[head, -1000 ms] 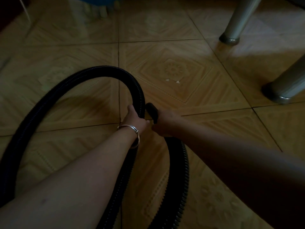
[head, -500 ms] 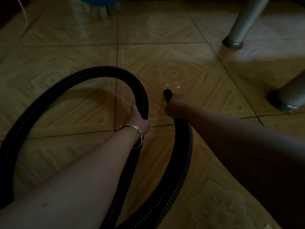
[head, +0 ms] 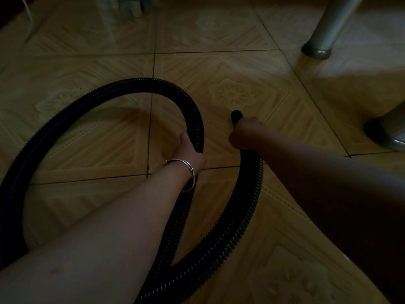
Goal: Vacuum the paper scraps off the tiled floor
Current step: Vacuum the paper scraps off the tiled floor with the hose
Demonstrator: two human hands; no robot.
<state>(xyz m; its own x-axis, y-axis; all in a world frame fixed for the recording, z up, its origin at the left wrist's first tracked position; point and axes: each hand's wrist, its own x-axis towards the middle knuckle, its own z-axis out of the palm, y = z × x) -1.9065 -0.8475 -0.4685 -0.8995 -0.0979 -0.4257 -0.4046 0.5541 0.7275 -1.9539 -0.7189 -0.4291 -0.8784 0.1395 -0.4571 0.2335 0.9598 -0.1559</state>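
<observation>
Right hand has its fingers wrapped round the nozzle, tip poking out at 11 o'clock, low to the tiled floor; left hand at its 9 o'clock, fingers curled round the hose loop, I'd say to keep slack off the tip; paper scraps not visible, maybe under the tip; can't tell.

Two bare forearms in view, uncovered down to the hands. Left hand: thin silver wire bangle on the wrist just behind it, loose fit, small wrapped joint on the side nearest the right hand. Right arm is in shadow, detail unreadable.
</observation>
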